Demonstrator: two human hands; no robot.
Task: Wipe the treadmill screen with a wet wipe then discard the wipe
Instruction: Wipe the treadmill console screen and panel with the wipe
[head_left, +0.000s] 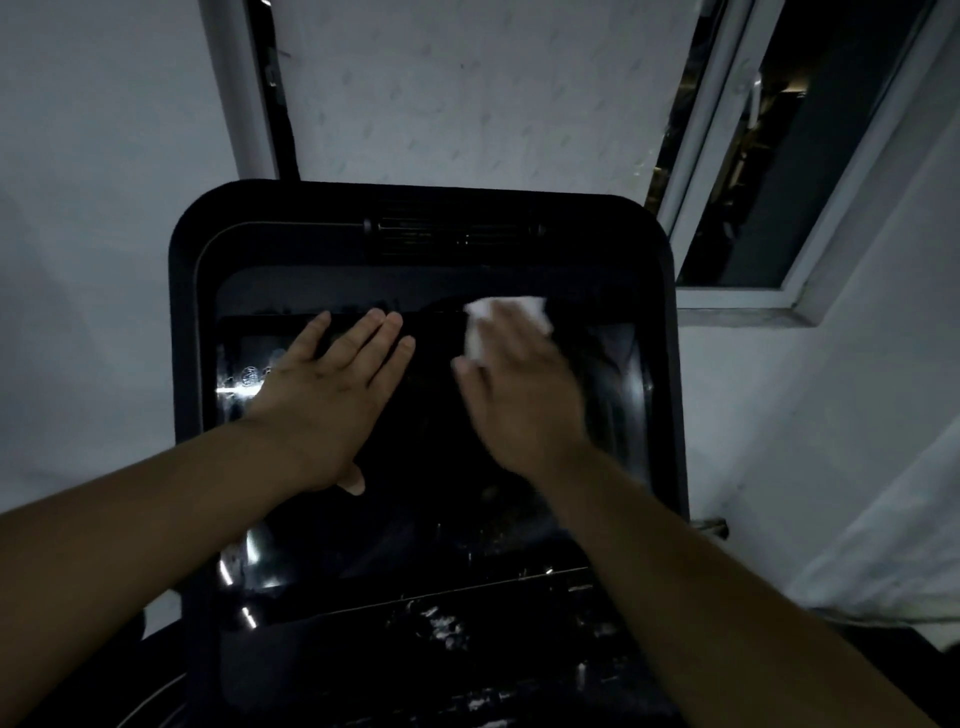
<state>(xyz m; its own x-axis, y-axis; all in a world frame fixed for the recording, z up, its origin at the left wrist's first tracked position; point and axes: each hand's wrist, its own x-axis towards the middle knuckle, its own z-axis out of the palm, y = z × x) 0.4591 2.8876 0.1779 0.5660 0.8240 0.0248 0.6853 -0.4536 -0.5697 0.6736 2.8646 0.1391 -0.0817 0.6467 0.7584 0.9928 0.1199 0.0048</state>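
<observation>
Two bare arms reach up from the bottom. The left hand (332, 395) lies flat on the dark treadmill screen (415, 467), fingers straight and a little spread. The right hand (519, 384) is blurry; it presses a white wet wipe (511, 317) flat on the top right part of the screen. Behind are a white wall (104, 156) and a dark window (779, 156).

One head-worn camera served as the sole view. It looked forward and down from close range, directly behind both hands, left hand (332, 395) and right hand (524, 395), which lay ahead at centre. The treadmill screen (426, 499) beneath them filled mid-frame.
</observation>
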